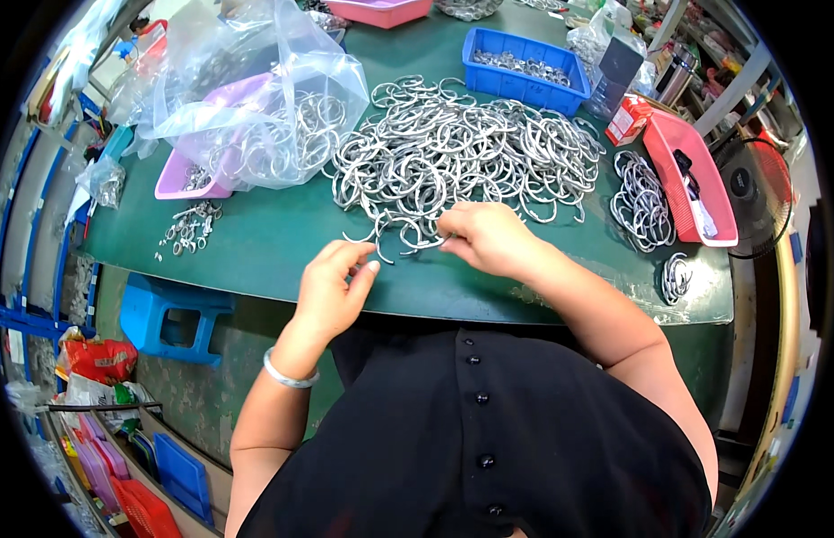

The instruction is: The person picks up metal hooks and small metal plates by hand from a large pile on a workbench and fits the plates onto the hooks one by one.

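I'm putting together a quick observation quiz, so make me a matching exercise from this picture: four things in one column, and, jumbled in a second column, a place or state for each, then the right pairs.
Things
1. Left hand
2. Ring pile
3. Blue tray
4. Blue stool

Places and states
A. On the floor, off to the person's left
B. Holding small metal pieces
C. With a pale bangle around its wrist
D. Silver-coloured, heaped on the green table

Right pairs
1-C, 2-D, 3-B, 4-A
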Demonstrator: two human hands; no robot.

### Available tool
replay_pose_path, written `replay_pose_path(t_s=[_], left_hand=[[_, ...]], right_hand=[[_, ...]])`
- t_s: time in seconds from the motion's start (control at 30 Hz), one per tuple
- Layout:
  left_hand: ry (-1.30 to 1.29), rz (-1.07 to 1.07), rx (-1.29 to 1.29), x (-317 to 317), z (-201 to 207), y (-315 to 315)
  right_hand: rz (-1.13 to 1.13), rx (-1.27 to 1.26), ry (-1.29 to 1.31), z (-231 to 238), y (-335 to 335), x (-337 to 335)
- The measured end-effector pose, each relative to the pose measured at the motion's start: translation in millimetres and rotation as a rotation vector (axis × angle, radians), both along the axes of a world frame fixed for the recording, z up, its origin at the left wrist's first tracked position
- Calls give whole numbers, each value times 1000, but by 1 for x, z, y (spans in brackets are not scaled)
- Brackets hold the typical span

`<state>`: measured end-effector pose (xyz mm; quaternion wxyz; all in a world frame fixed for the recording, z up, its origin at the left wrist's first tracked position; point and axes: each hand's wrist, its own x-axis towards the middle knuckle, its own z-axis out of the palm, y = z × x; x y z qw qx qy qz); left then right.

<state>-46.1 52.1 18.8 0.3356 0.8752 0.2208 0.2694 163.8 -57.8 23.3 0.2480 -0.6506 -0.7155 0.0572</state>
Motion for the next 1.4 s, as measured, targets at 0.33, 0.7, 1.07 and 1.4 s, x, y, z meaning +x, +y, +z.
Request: replay_pose_path(t_s=[0.33,0.7,1.07,1.4], left_hand=[[-118,-35,-941,17,-8,-13],[-80,46,-1091,23,-16,-13],[-219,-49,-1198,22,8,-30],[-284,-113,-1341,24,14,-35]], right_hand=[[112,-27,421,2,-15,17],[127,-29,403,-15,-12,18],[183,100,456,-2,-25,14],[187,112,463,2,-32,13]])
